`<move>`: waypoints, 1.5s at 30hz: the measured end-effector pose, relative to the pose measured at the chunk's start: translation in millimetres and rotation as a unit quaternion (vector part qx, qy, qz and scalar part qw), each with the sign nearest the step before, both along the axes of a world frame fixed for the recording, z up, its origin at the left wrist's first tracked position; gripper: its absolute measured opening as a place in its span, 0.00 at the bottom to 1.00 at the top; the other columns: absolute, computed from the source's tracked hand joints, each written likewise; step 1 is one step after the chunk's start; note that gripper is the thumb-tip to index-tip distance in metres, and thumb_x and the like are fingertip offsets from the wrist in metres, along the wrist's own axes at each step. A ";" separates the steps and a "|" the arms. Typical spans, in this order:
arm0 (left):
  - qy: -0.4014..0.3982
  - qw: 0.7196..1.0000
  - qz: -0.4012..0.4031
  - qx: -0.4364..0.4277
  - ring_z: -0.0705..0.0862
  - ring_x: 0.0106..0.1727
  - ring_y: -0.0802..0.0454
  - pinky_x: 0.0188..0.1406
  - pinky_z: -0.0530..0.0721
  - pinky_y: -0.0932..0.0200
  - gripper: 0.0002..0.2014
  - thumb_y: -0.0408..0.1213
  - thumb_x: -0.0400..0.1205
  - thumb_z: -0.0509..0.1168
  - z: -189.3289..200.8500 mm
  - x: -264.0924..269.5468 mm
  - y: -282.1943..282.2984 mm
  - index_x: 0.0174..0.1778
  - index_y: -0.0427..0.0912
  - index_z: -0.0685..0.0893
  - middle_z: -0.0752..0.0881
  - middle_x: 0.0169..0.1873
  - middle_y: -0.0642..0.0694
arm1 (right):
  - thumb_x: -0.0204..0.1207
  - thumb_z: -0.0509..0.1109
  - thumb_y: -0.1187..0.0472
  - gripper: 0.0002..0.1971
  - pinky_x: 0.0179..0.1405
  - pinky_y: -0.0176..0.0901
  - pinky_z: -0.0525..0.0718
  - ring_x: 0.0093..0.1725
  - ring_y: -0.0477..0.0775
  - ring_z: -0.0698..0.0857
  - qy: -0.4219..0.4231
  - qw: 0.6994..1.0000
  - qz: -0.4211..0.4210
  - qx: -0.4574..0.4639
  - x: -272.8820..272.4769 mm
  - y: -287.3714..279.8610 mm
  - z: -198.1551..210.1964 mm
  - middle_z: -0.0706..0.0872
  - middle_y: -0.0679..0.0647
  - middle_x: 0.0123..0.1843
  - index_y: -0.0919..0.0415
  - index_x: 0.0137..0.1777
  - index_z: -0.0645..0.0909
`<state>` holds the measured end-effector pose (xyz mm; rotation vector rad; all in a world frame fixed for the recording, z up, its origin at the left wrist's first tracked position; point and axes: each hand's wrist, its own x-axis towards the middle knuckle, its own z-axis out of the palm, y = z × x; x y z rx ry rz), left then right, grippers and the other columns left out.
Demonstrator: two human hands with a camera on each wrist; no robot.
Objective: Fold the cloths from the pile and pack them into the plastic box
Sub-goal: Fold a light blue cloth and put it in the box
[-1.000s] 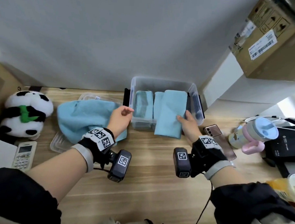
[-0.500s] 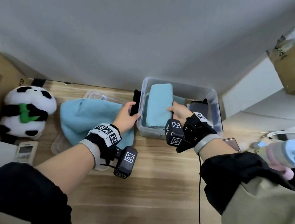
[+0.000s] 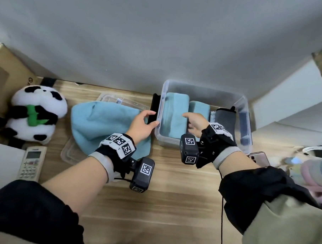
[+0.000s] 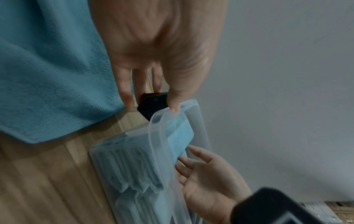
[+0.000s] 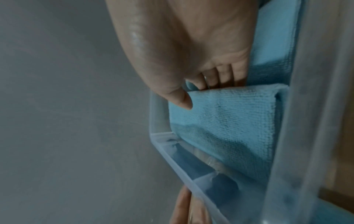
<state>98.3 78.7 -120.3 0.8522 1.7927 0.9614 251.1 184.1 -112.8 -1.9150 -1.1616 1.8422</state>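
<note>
The clear plastic box [image 3: 204,87] stands at the back of the wooden table. In it lie a long folded blue cloth [image 3: 172,115] [image 5: 229,121] along the left wall, a second folded blue cloth [image 3: 199,107] and a grey one [image 3: 225,119]. My right hand [image 3: 188,121] [image 5: 203,94] reaches into the box, thumb on top of the long cloth and fingers tucked down its right edge. My left hand [image 3: 153,117] [image 4: 151,103] holds the box's left end, thumb on the rim [image 4: 159,136], fingers at the black latch. The pile of unfolded blue cloths [image 3: 101,123] [image 4: 47,68] lies left of the box.
The pile rests on a clear lid [image 3: 109,99]. A plush panda [image 3: 37,114], a remote [image 3: 32,162] and a cardboard box [image 3: 7,74] fill the left side. A phone [image 3: 258,157] and a blurred pastel bottle [image 3: 311,172] are at the right. A grey wall rises behind.
My right hand carried the folded cloth from the box's front rim into the box and laid it along the left wall. My left hand moved onto the box's left end.
</note>
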 end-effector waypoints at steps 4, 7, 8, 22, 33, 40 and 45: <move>-0.047 0.999 0.011 -0.001 0.76 0.65 0.50 0.56 0.82 0.52 0.18 0.32 0.82 0.63 -2.2 -6.7 -11.7 0.69 0.43 0.73 0.76 0.66 0.46 | 0.79 0.59 0.69 0.12 0.43 0.43 0.72 0.37 0.51 0.72 -0.033 0.990 0.005 0.134 11.0 -9.7 14.3 0.72 0.54 0.36 0.78 0.55 0.78; -0.006 1.000 0.015 -0.006 0.79 0.48 0.55 0.37 0.79 0.68 0.14 0.28 0.83 0.60 -16.9 -20.7 -32.0 0.65 0.36 0.77 0.78 0.58 0.44 | 0.82 0.58 0.68 0.10 0.34 0.34 0.77 0.34 0.47 0.79 0.058 0.986 0.000 0.157 17.1 -32.3 33.2 0.81 0.54 0.42 0.58 0.43 0.79; 0.025 1.000 0.009 -0.014 0.80 0.46 0.53 0.35 0.78 0.73 0.13 0.26 0.81 0.61 -23.7 -27.4 -40.4 0.62 0.33 0.79 0.81 0.55 0.41 | 0.82 0.58 0.68 0.10 0.34 0.33 0.79 0.34 0.47 0.81 0.091 0.983 0.007 0.157 18.2 -42.3 39.7 0.83 0.54 0.42 0.58 0.44 0.79; 0.294 0.936 -0.130 -0.143 0.73 0.65 0.38 0.67 0.73 0.51 0.25 0.46 0.69 0.76 -54.3 -46.3 -116.9 0.60 0.47 0.79 0.73 0.60 0.39 | 0.82 0.55 0.70 0.10 0.27 0.30 0.78 0.31 0.46 0.81 0.081 0.976 0.179 0.097 -6.4 -150.8 17.0 0.84 0.53 0.36 0.63 0.50 0.79; 0.297 0.934 -0.127 -0.152 0.74 0.63 0.39 0.64 0.75 0.50 0.27 0.48 0.66 0.77 -59.5 -50.5 -120.9 0.58 0.46 0.76 0.72 0.60 0.40 | 0.81 0.55 0.69 0.15 0.30 0.32 0.75 0.31 0.46 0.81 0.029 0.980 0.188 0.057 -17.1 -168.5 -1.2 0.85 0.52 0.36 0.56 0.39 0.78; 0.265 0.951 -0.089 -0.132 0.76 0.61 0.38 0.66 0.75 0.52 0.27 0.46 0.66 0.78 -66.3 -45.1 -128.1 0.58 0.44 0.78 0.72 0.60 0.37 | 0.82 0.54 0.68 0.12 0.29 0.30 0.75 0.31 0.45 0.80 0.008 0.982 0.180 0.051 -12.9 -178.3 -5.0 0.84 0.50 0.35 0.59 0.45 0.79; 0.280 0.949 -0.074 -0.126 0.77 0.61 0.37 0.63 0.76 0.52 0.27 0.43 0.66 0.77 -63.8 -40.8 -131.5 0.59 0.42 0.78 0.72 0.61 0.36 | 0.82 0.55 0.67 0.15 0.28 0.29 0.75 0.31 0.44 0.81 -0.002 0.984 0.173 0.046 -8.3 -184.5 -10.5 0.85 0.50 0.35 0.54 0.39 0.78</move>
